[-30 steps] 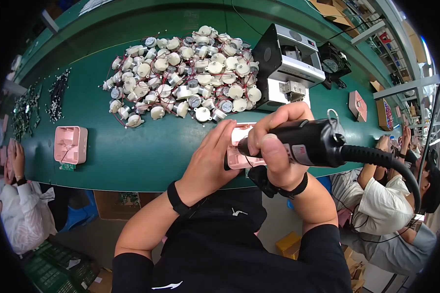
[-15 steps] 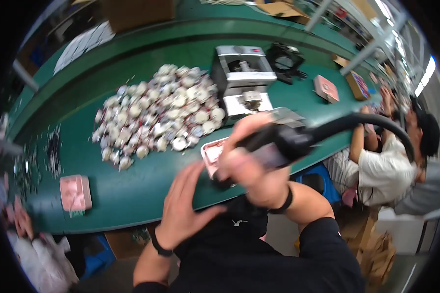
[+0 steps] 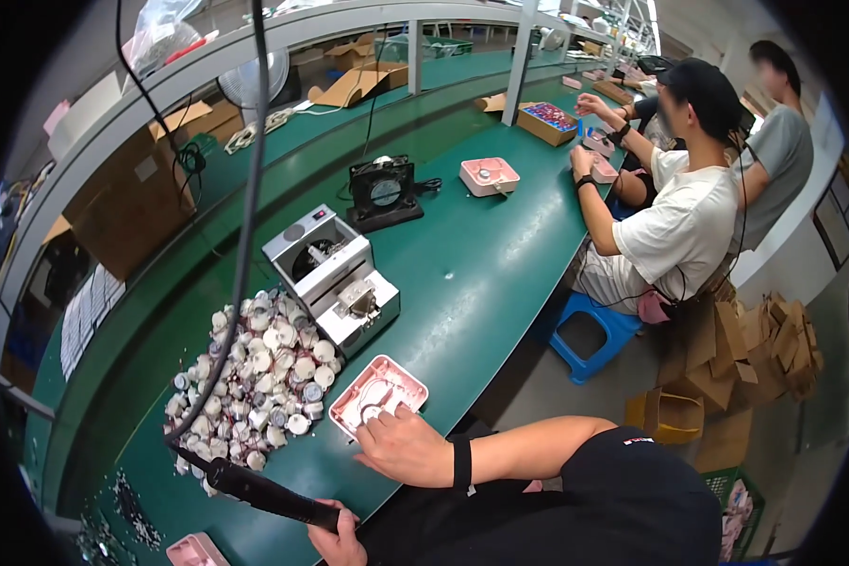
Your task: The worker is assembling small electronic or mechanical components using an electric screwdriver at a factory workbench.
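At the near edge of the long green workbench [image 3: 500, 264] lies an open pink plastic housing shell [image 3: 379, 394], square with rounded corners, its hollow side up and thin white wires visible inside. One hand [image 3: 404, 446], wearing a black wristband, rests on the shell's near corner with the fingers curled down onto its rim, pinning it to the bench; the forearm crosses the lower part of the view, so which hand it is cannot be told for certain, though it appears to be the right. The other hand [image 3: 335, 540], low at the bottom edge, is closed around the handle of a black powered screwdriver [image 3: 255, 491], whose body slants up to the left and whose black cable [image 3: 241, 255] rises steeply to the top of the view. Just left of the shell sits a heap of small round white and silver parts [image 3: 255, 377], touching the cable's lower stretch. Behind the heap stands a grey box-shaped feeder machine [image 3: 335, 274], and farther along the bench a small black fan [image 3: 384, 193] and another pink housing [image 3: 489, 175]. Beside the bench, two other people sit on the right, the nearer in a white shirt [image 3: 689, 226] on a blue plastic stool [image 3: 590, 335], their hands busy over pink pieces.
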The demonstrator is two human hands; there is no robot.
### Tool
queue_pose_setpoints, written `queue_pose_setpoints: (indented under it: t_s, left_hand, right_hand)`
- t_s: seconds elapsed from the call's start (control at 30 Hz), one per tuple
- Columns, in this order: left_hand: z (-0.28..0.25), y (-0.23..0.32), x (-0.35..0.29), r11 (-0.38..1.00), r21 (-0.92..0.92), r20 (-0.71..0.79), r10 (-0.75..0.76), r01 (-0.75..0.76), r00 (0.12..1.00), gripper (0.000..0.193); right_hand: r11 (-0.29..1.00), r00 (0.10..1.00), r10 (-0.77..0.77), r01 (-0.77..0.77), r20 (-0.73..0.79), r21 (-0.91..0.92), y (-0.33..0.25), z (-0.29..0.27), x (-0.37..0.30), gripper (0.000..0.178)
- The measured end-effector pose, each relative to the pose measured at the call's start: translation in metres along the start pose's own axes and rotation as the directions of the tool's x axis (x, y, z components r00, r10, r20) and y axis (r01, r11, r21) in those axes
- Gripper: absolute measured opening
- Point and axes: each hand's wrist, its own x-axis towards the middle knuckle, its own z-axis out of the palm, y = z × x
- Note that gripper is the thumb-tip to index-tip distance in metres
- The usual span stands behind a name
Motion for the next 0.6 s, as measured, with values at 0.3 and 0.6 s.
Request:
queue_pose_setpoints:
  t_s: [0.3,0.6]
  left_hand:
    - [0.003,0.027,0.003,0.991,0.08,-0.028,-0.104,0.106,0.994,0.022]
    - [0.003,-0.023,0.013,0.999,-0.031,-0.084,-0.038,0.036,0.996,0.027]
  right_hand:
    - [0.998,0.986,0.061,-0.062,-0.157,-0.003,0.052,-0.009,-0.029,0.016]
    - [0.882,0.955,0.199,-0.271,-0.219,-0.385,0.228,-0.03,-0.016,0.017]
